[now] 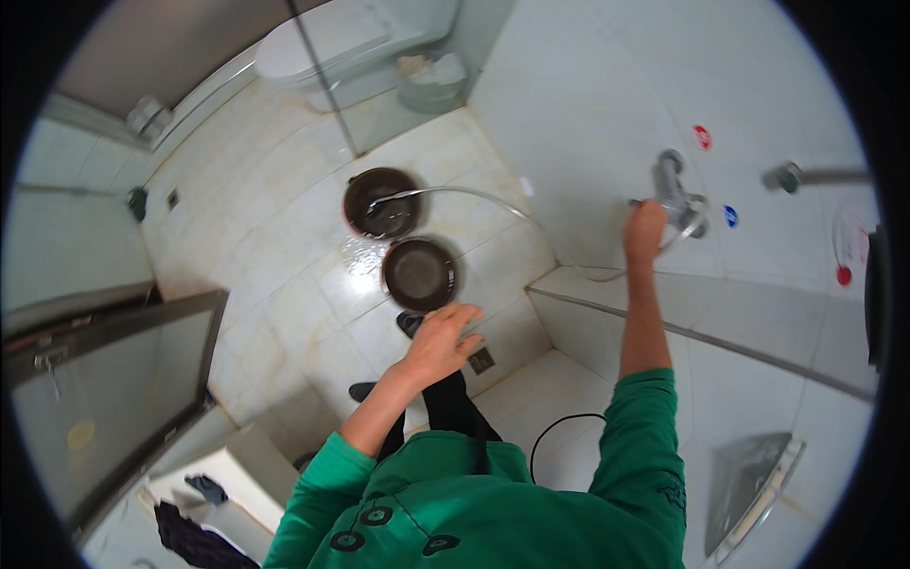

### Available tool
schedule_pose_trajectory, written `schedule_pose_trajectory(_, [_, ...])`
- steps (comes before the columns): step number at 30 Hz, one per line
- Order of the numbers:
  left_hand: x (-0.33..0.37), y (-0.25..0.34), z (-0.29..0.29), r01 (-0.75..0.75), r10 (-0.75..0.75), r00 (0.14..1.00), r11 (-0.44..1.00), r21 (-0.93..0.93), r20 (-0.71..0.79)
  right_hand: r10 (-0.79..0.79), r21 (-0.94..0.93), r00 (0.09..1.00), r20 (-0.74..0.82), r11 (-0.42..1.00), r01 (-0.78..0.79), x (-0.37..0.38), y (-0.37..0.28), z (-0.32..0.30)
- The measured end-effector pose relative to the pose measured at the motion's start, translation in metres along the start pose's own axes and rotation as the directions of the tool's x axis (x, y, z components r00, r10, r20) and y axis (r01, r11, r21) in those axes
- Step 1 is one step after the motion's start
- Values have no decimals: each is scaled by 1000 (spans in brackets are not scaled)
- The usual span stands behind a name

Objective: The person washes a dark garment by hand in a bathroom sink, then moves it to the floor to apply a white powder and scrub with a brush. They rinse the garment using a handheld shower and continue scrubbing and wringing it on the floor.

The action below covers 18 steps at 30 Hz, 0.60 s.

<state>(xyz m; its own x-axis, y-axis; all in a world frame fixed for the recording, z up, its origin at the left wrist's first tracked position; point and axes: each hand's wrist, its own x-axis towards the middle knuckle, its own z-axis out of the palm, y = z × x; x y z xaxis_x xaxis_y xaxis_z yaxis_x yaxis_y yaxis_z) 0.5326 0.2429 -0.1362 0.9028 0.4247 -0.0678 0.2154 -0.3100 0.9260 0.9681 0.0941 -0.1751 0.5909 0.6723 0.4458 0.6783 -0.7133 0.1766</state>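
Observation:
My right hand (646, 229) is closed around the handle of the chrome wall faucet (671, 180). A pale flexible hose (488, 197) runs from near the faucet across to a dark brown round basin (355, 207), its end lying inside, where the bottom looks wet and shiny. Closer to my feet, a second dark brown basin (420, 275) stands on the tiles. My left hand (441, 347) hangs in the air just short of this nearer basin, fingers apart, holding nothing.
Wet tiles (365, 258) glisten beside the basins. A glass panel (408, 119) stands ahead, with a white toilet (322, 43) and a bin (431, 90) behind it. A ledge (701, 334) runs along the right wall. A floor drain (482, 360) lies near my feet.

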Motion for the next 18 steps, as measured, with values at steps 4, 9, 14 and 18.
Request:
schedule_pose_trajectory(4, [-4, -10, -4, 94, -94, 996, 995, -24, 9, -29, -17, 996, 86, 999, 31, 12, 9, 26])
schedule_pose_trajectory(9, [-50, -28, -43, 217, -233, 950, 971, -99, -209, -88, 149, 985, 150, 987, 66, -7, -30, 72])
schedule_pose_trajectory(14, [-168, -53, -103, 443, -317, 661, 896, 13, -680, -381, 399, 638, 670, 909, 123, -71, -182, 108])
schedule_pose_trajectory(18, [-316, -49, -145, 725, -107, 287, 674, 143, -952, -742, 729, 328, 585, 658, 188, -195, -392, 27])
